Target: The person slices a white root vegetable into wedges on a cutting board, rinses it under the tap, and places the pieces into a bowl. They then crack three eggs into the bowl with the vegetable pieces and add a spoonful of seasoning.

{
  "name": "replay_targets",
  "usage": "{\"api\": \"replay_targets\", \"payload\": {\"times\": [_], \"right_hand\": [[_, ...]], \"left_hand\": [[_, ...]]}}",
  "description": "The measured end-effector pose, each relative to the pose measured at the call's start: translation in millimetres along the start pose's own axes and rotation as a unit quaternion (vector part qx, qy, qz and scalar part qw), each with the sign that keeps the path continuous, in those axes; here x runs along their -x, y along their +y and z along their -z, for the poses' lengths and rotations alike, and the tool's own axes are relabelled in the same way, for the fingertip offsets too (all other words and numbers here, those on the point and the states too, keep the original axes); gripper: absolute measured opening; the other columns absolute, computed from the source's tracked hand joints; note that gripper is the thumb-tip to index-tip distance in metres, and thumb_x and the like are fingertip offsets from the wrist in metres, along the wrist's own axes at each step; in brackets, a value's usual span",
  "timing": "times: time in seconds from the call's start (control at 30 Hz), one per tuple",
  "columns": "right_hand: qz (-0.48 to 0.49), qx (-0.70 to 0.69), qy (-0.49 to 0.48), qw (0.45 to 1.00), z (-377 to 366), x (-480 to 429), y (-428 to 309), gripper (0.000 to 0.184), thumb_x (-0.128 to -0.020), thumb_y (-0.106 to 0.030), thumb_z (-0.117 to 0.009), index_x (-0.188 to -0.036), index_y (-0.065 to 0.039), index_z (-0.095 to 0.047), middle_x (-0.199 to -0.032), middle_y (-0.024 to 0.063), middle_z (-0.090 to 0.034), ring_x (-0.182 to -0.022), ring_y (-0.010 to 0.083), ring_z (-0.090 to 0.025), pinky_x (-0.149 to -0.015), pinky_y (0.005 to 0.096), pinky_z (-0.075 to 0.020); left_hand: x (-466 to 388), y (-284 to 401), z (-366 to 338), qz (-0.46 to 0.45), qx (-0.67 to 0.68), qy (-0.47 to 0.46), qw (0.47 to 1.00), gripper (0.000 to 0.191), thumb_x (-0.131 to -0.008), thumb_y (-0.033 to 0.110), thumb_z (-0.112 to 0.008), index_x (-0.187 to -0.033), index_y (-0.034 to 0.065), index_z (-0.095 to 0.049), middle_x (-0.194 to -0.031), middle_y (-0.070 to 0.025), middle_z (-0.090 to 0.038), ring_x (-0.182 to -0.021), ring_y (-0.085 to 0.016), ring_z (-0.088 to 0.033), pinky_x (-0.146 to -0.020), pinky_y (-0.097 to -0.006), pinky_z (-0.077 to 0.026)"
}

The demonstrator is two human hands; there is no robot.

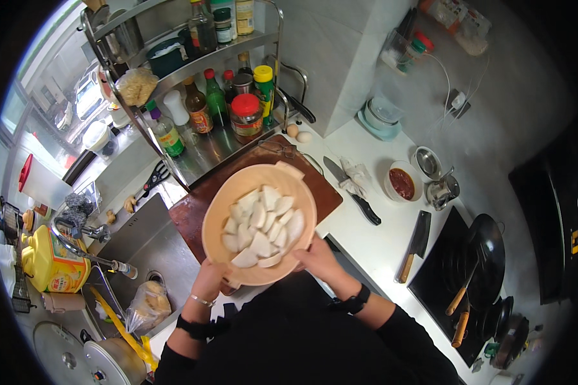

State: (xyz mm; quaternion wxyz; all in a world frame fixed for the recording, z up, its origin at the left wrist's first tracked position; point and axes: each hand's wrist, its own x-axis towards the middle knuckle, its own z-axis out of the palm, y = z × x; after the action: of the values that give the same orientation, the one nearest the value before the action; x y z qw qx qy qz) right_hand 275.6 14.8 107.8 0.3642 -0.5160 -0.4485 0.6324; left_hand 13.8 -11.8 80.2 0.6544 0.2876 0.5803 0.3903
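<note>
Both of my hands grip the rim of a peach-coloured plastic basin (215, 202). Inside it lie several chunks of a peeled white vegetable (260, 244), which looks like radish. My left hand (209, 280) holds the near left side by a handle tab. On the near right side is my right hand (321, 260), its thumb over the rim. Beneath the basin, a reddish-brown cutting board (325, 192) reaches from the sink edge onto the white counter; whether the basin touches it I cannot tell. My fingers under the basin are hidden.
A steel sink (173, 245) with a bagged item (149, 303) is at left. A steel rack (212, 159) of bottles stands behind the board. Rightward lie a knife (351, 190), a bowl of red sauce (401, 184), a cleaver (418, 236) and a wok (486, 260) on the cooktop.
</note>
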Motion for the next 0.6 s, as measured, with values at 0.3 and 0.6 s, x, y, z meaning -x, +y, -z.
{"api": "replay_targets", "payload": {"times": [0.3, 0.6], "right_hand": [[0.044, 0.349, -0.070, 0.933, -55, -64, -5, 0.040, -0.084, -0.042, -0.057, -0.104, -0.007, -0.063, -0.083, 0.0155, -0.066, -0.071, 0.0302, -0.065, -0.066, 0.0379, -0.0524], [0.086, 0.539, 0.218, 0.809, 108, -226, -37, 0.037, -0.080, -0.016, -0.063, -0.116, -0.011, -0.056, -0.124, 0.0156, -0.053, -0.105, 0.0326, -0.056, -0.085, 0.0415, -0.0486]], "left_hand": [[47, -29, 61, -0.043, 0.113, 0.145, 0.982, 0.027, -0.066, -0.001, -0.047, -0.092, 0.0003, -0.053, -0.072, -0.0041, -0.053, -0.048, -0.013, -0.049, -0.039, -0.0249, -0.041], [43, -52, 52, -0.008, 0.198, 0.150, 0.969, 0.028, -0.065, -0.001, -0.048, -0.093, 0.0028, -0.051, -0.072, -0.0048, -0.053, -0.049, -0.016, -0.050, -0.039, -0.0277, -0.041]]}}
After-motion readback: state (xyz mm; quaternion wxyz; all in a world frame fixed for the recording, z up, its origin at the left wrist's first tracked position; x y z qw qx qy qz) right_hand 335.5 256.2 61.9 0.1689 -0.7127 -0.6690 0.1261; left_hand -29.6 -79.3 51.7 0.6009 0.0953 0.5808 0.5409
